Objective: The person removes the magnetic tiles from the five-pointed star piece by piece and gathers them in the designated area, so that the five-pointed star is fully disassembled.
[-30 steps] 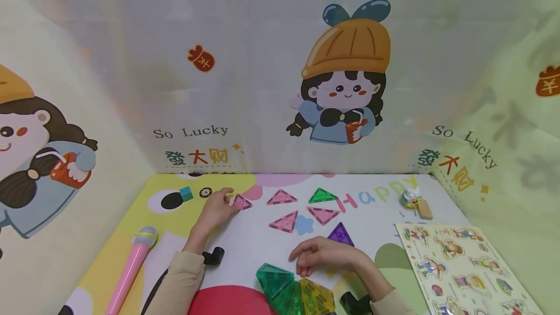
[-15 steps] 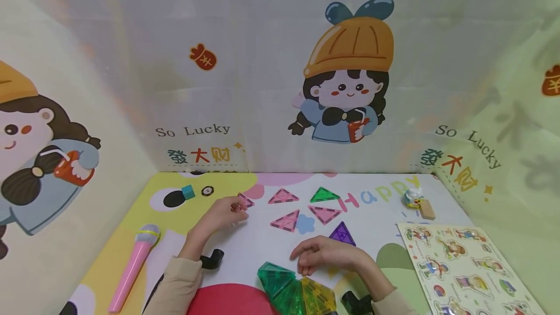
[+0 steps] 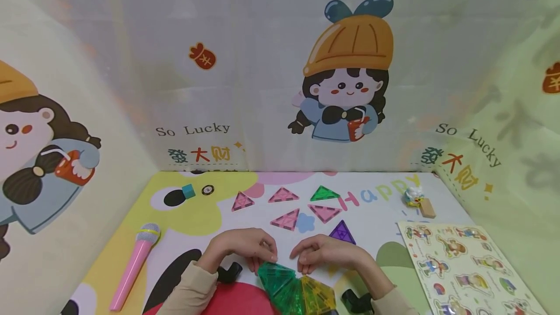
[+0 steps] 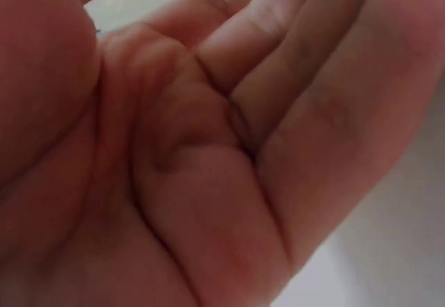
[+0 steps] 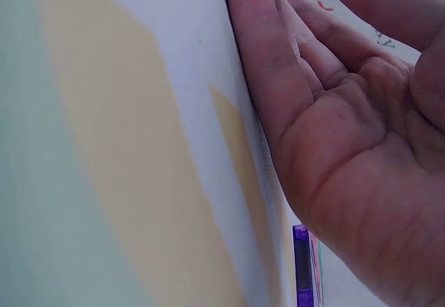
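Colourful counter mat (image 3: 385, 208) lies bare between the pink triangles and my hands. Both grips, left hand (image 3: 245, 246) and right hand (image 3: 325, 253), rest loose-fingered at the translucent green-and-yellow tile cluster's (image 3: 295, 291) near edge.

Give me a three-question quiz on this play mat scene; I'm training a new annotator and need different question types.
1. True or false: the left hand grips the pink toy microphone.
2. How many pink triangle tiles lie flat on the mat?
3. Which tile lies nearest the right hand: A) purple triangle tile, B) green triangle tile, C) neither?

Key
1. False; it rests by the green and yellow tile structure.
2. Four.
3. A.
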A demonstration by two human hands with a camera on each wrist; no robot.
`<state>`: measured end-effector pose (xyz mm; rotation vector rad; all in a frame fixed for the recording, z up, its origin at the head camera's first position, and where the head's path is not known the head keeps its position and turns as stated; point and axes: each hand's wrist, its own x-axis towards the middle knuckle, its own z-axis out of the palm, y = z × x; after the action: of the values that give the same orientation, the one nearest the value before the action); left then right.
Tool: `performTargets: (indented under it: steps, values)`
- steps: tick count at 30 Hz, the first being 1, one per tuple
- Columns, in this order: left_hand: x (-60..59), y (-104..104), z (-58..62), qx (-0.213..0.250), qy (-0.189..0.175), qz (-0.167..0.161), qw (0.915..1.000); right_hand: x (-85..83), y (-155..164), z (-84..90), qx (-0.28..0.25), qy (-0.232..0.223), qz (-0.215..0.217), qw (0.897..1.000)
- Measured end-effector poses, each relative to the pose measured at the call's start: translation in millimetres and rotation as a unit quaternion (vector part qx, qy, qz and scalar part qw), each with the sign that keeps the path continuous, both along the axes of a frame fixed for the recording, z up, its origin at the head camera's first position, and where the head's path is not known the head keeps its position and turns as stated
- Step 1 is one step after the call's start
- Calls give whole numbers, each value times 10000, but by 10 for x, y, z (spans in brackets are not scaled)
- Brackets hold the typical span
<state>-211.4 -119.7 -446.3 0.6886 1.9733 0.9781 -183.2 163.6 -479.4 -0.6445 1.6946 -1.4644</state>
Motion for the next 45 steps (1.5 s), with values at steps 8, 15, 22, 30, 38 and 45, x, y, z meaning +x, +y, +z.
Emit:
performTargets:
  steps: [8, 15, 22, 30, 38, 45]
  values:
    - [5, 90, -85, 289, 142, 200, 9993, -3, 9, 7, -68, -20, 43, 10000]
    - [13, 134, -109, 374, 265, 406, 9981, -6, 2, 9, -39, -28, 24, 10000]
    - [-7, 136, -106, 428, 242, 282, 9984, -9, -4, 9, -21, 12, 48, 10000]
    - [-18, 143, -142, 444, 251, 130, 9986, -2, -11, 5, 148, 258, 148, 9994]
    - [-30, 127, -169, 470, 125, 163, 9987, 13, -22, 27, 366, 620, 256, 9971]
    - [-17, 121, -163, 494, 66, 182, 9986, 23, -34, 34, 497, 727, 245, 9958]
